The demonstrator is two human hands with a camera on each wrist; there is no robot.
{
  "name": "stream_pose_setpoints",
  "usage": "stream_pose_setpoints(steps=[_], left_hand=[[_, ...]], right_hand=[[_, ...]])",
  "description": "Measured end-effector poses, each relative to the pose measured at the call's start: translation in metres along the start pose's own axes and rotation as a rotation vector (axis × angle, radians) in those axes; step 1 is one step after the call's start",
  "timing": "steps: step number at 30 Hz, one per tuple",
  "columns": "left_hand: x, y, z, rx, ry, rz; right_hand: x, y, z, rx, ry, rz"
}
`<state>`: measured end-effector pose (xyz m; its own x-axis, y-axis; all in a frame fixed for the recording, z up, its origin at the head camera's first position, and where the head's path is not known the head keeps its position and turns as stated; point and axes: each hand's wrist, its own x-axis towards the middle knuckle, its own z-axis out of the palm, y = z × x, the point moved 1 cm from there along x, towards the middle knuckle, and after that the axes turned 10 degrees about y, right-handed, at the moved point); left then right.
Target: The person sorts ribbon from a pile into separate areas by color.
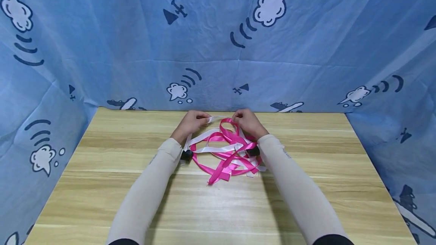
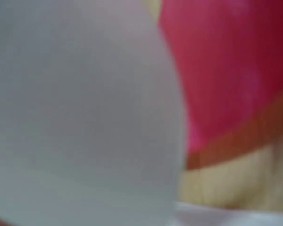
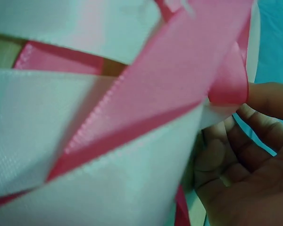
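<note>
Head view | left hand (image 1: 192, 123) pinched white ribbon (image 1: 218, 149) | right hand (image 1: 248, 121) pinched the span's other end; grip on pink ribbon (image 3: 151, 84) could not be told | both ribbons lay tangled on table (image 1: 218, 211), between forearms | risk judged: pulling across crossed loops could cinch a knot

Ribbons (image 1: 226, 163) on table (image 1: 211, 214), between and before left grip (image 1: 191, 124) and right grip (image 1: 250, 124); cloth (image 1: 211, 48) behind table.
</note>
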<state>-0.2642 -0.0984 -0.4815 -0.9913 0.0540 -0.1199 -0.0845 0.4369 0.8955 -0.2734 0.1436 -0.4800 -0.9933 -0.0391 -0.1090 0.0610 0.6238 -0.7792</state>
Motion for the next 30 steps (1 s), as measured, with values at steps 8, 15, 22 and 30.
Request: stream_pose_setpoints(steps=[8, 15, 22, 30], left_hand=[[-0.001, -0.002, -0.004, -0.136, -0.034, -0.059], [-0.006, 0.003, -0.011, -0.131, -0.022, -0.067], [-0.011, 0.009, -0.018, -0.135, -0.036, -0.036], [-0.021, 0.012, -0.025, -0.153, -0.019, 0.005]], right_hand=[[-0.003, 0.002, -0.009, 0.081, -0.018, 0.037], [-0.011, -0.001, -0.020, 0.119, -0.024, 0.061], [-0.020, -0.006, -0.033, 0.103, -0.026, 0.016], [-0.031, -0.014, -0.046, 0.140, -0.034, -0.043]])
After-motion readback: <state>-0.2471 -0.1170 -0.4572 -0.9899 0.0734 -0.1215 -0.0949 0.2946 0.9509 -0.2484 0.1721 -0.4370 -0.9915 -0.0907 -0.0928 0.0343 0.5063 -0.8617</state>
